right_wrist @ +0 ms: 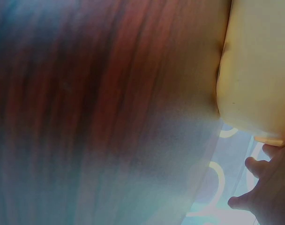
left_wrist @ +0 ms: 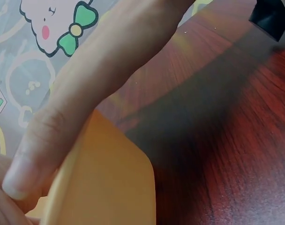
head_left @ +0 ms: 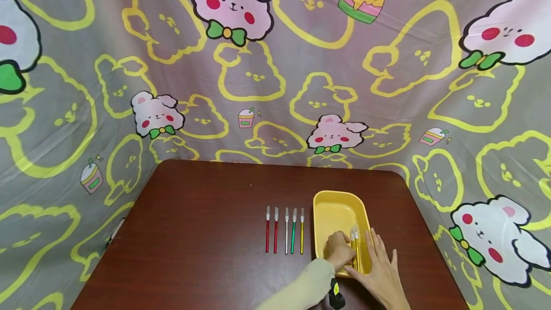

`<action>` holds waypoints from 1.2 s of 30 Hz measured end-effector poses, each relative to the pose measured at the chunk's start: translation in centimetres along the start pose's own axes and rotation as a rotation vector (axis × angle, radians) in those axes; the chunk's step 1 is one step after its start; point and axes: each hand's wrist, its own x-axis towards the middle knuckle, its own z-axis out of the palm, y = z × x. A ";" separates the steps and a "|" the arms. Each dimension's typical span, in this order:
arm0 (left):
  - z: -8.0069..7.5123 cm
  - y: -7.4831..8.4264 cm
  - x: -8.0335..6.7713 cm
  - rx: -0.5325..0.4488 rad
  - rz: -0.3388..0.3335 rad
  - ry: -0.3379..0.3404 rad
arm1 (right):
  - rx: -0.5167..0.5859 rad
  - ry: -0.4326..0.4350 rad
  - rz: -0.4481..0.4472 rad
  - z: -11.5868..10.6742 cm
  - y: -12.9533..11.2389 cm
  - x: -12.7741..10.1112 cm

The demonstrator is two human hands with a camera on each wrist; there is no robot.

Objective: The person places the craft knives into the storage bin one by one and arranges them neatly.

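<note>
A dark wooden table (head_left: pixel 206 252) bears five pens (head_left: pixel 284 230) beside a yellow tray (head_left: pixel 333 207).

The head view is evenly and brightly lit, with only soft shadows cast; strong wide-angle bending is seen toward the frame edges, where the patterned backdrop (head_left: pixel 275 85) is stretched. In the left wrist view the near finger (left_wrist: pixel 86 89) is rendered soft, and a broad dark shadow is thrown across the centre. The right wrist view is heavily blurred throughout, with a bluish haze spread over its lower half.

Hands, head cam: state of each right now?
Left hand: fingers curled, gripping yellow pens inside the yellow tray.
Right hand: open, fingers straight, resting against the tray's right side.
</note>
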 end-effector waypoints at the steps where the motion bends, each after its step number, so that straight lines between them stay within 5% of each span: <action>1: -0.1 0.0 0.0 0.003 -0.002 0.000 | -0.003 0.000 -0.001 0.0 0.0 0.0; 10: -1.0 0.2 0.0 -0.008 0.001 -0.028 | 0.002 0.005 0.001 -0.2 -0.3 0.1; 19: -2.7 2.4 -0.6 -0.014 0.020 -0.029 | -0.003 0.003 0.001 -0.1 -0.2 0.0; 26: -3.9 2.9 -0.2 -0.211 0.027 -0.062 | -0.007 0.017 -0.009 0.1 -0.1 -0.1; 36: -7.4 3.0 0.4 -0.356 0.026 -0.148 | 0.002 0.020 -0.009 0.2 -0.1 -0.1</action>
